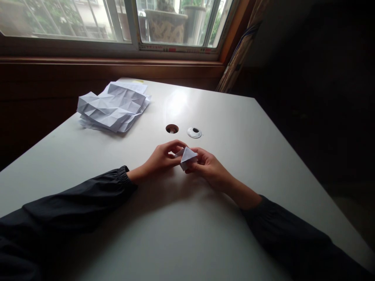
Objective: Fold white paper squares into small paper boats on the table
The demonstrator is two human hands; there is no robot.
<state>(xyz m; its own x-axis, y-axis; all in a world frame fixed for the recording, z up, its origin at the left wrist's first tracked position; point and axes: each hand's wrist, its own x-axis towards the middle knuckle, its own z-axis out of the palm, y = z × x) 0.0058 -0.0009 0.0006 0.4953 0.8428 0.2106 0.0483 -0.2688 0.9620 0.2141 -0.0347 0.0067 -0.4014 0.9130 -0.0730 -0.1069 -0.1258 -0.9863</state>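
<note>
A small piece of folded white paper (189, 155) is held between my two hands, just above the middle of the white table. It has a pointed, three-sided top face and a short side below it. My left hand (164, 158) grips its left side, with the fingers curled around the far side. My right hand (208, 166) pinches it from the right, the thumb along the near lower edge. Fingers cover parts of the paper, so its whole shape does not show.
A stack of creased white paper sheets (113, 107) lies at the table's (175, 234) back left. Beyond my hands are a round hole (172, 128) in the tabletop and a round cover (191, 134) with a dark opening. A window (172, 27) and a gathered curtain (238, 54) stand behind.
</note>
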